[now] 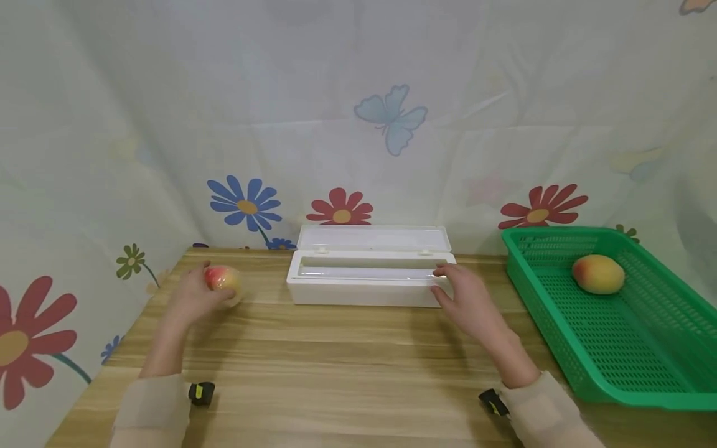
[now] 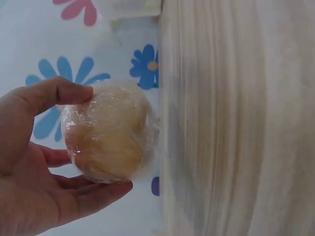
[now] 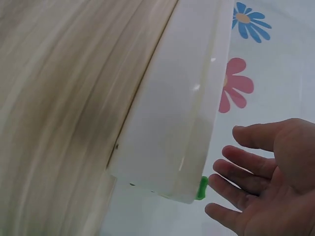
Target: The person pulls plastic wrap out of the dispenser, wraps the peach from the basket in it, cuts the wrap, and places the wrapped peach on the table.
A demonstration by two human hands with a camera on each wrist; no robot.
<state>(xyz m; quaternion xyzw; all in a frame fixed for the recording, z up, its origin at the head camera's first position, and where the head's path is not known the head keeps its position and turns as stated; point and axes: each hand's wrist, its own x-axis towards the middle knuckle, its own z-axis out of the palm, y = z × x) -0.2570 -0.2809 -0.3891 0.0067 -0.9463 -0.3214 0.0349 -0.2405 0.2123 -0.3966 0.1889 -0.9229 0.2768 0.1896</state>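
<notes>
We see the left hand [image 1: 193,295] pinching a wrapped fruit [image 2: 110,132] between its thumb and fingers, near the far left corner of the worktop [image 1: 336,373]; clear film shines all round the fruit, and we cannot tell whether its underside touches the wood. The right hand [image 1: 465,302] holds nothing: its thumb and fingers are spread beside the right end of a white box [image 1: 364,294], and the right wrist view shows a gap between fingertips and box. What matters most in space, we judge, is that the fruit lies well apart from the right hand, off to the left, with the box between them. The box's long axis runs left to right, along the middle of the worktop's far edge; its lid [image 1: 374,238] stands raised at the back, and a pale roll [image 1: 364,272] lies lengthwise inside. Farther out, by the right edge, we find a green basket [image 1: 661,401] holding a yellow fruit with a red blush [image 1: 598,274], and behind everything hangs a flowered curtain [image 1: 252,93].
</notes>
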